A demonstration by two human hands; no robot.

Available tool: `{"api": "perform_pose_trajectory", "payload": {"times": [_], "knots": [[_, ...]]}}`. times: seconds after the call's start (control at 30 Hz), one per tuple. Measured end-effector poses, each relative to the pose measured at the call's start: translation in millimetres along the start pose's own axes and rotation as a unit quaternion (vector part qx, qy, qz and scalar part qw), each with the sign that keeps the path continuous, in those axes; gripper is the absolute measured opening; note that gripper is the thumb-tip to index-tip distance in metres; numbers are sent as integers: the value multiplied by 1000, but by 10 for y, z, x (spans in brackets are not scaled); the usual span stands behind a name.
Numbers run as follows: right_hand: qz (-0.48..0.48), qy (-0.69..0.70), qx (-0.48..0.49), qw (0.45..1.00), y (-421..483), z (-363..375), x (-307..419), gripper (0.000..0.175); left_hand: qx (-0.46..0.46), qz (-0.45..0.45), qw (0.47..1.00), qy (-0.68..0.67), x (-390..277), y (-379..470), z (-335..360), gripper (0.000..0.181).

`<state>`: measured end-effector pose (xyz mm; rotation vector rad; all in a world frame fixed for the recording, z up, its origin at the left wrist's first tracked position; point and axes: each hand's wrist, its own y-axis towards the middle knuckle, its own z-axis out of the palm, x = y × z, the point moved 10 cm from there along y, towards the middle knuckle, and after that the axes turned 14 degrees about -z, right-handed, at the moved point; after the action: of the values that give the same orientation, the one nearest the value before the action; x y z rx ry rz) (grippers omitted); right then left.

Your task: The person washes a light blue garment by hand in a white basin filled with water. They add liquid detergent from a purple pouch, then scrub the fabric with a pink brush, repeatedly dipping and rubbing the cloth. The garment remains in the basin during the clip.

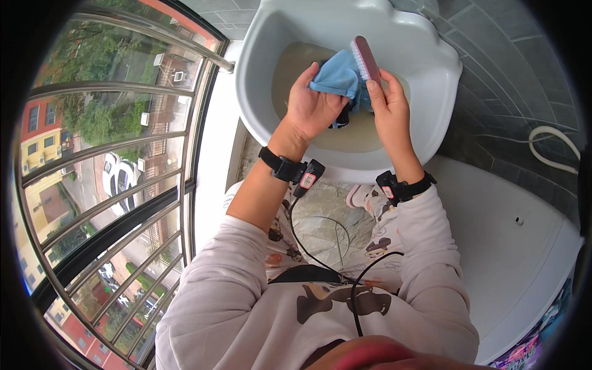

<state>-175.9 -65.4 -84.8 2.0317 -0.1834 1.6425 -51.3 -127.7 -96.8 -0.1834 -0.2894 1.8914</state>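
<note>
My left hand (312,104) holds up a light blue cloth (336,74), palm turned upward, with part of the fabric draped over the fingers. Darker fabric (341,119) hangs below it, partly hidden by the hand. In my right hand (391,99) is a scrub brush (366,58) with a dusty pink back and white bristles. The bristles face left and are right beside the cloth; whether they touch it I cannot tell. Both hands are above cloudy water in a white wash basin (261,27).
A barred window (108,88) runs along the left, beside a white sill (217,138). To the right stands a white appliance-like surface (490,222), with a pale hose (539,134) near the tiled wall (490,55). Black cables (296,226) run from both wrist straps across my lap.
</note>
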Motion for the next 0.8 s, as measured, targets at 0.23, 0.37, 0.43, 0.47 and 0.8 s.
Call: {"api": "perform_pose_trajectory", "payload": {"times": [0.23,0.37,0.43,0.47,0.8], "knots": [[-13,-96,20,995,-100,182,71,42,35,-5,999,-3,159,155,-54,51],[-9,-123,38,992,-92,148,-7,39,-19,10,999,24,165,206,-175,48],[-18,-153,68,986,-127,178,-65,36,-13,3,999,35,197,224,-149,48],[-62,-163,42,984,-134,134,-8,34,-20,7,999,38,199,224,-151,49],[31,-50,58,997,-27,130,-141,22,-182,21,946,266,31,16,-139,50]]}}
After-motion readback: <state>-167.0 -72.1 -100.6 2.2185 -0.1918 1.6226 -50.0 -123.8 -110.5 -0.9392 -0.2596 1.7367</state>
